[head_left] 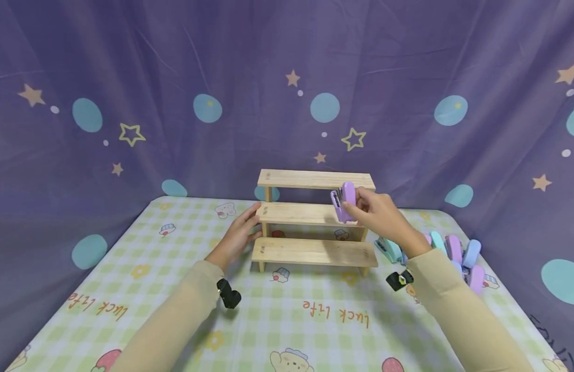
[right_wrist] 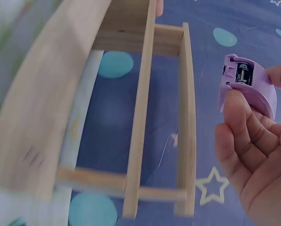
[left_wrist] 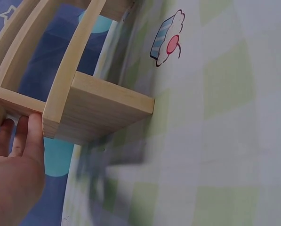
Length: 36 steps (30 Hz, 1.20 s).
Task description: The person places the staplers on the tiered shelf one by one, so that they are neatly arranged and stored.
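Note:
A three-tier wooden rack [head_left: 310, 251] stands on the table. At its left end my left hand [head_left: 237, 235] rests its fingers against the side of the middle tier; in the left wrist view the fingers [left_wrist: 34, 136] meet the side piece. My right hand [head_left: 382, 214] pinches a small purple stapler [head_left: 348, 199] between thumb and fingers. The stapler is tilted up on end and overlaps the upper and middle tiers in the head view. From the right wrist view, the stapler's [right_wrist: 255, 87] dark metal inner part shows, and the palm is toward the camera.
Right of the rack, partly behind the right forearm, lie several staplers in teal [head_left: 388, 250], purple [head_left: 477, 279] and blue [head_left: 471, 253]. A checked cloth [head_left: 184, 289] covers the table. A purple patterned curtain [head_left: 250, 62] hangs behind it.

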Available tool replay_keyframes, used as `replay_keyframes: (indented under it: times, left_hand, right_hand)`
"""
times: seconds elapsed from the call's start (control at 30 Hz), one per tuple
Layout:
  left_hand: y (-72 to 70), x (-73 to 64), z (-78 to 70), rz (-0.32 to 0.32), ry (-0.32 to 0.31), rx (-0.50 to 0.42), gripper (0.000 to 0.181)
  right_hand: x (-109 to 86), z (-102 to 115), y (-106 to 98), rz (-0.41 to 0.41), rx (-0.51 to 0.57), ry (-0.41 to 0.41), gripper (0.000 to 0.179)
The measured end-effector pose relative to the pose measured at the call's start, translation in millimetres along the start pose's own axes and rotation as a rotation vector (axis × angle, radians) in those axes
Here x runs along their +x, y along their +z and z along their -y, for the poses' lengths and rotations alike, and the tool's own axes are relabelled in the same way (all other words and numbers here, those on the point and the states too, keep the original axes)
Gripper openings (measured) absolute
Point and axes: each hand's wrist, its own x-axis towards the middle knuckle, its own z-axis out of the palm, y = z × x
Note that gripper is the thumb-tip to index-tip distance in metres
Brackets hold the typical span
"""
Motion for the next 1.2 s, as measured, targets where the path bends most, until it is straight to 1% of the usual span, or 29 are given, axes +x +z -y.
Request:
replay_keyframes:
  times: [0.13, 0.23, 0.3, 0.4, 0.5, 0.73, 1.0, 1.2]
  left_hand:
    - [0.9, 0.3, -0.3, -0.006, 0.012, 0.005, 0.055]
    - [1.7, 0.1, -0.6, -0.002, 0.022, 0.003, 0.055]
    - [2.2, -0.4, -0.6, -0.004, 0.017, 0.002, 0.055]
    - [2.3, -1.3, 0.1, -0.024, 0.003, 0.005, 0.054]
    - [1.6, -1.8, 1.5, -0.034, -0.003, 0.007, 0.053]
    - [1.9, -1.2, 2.9, -0.024, 0.014, -0.001, 0.054]
    - [2.9, -1.8, 1.2, -0.043, 0.009, 0.009, 0.053]
    - [2.7, -1.7, 1.6, -0.030, 0.008, 0.030, 0.054]
  right_hand:
    - [21.5, 11, 8, -0.007, 0.043, -0.008, 0.027]
    - [36.8, 17, 14, -0.049, 0.051, -0.014, 0.027]
    - [46.6, 20, 18, -0.082, 0.055, -0.016, 0.029]
    - [60.4, 22, 25, -0.125, 0.063, -0.018, 0.031]
    - [72.2, 23, 30, -0.148, 0.101, -0.003, 0.033]
    - [93.6, 26, 38, -0.133, 0.169, 0.061, 0.038]
    - [120.1, 31, 50, -0.106, 0.138, 0.084, 0.042]
    - [133.6, 31, 58, -0.085, 0.141, 0.110, 0.042]
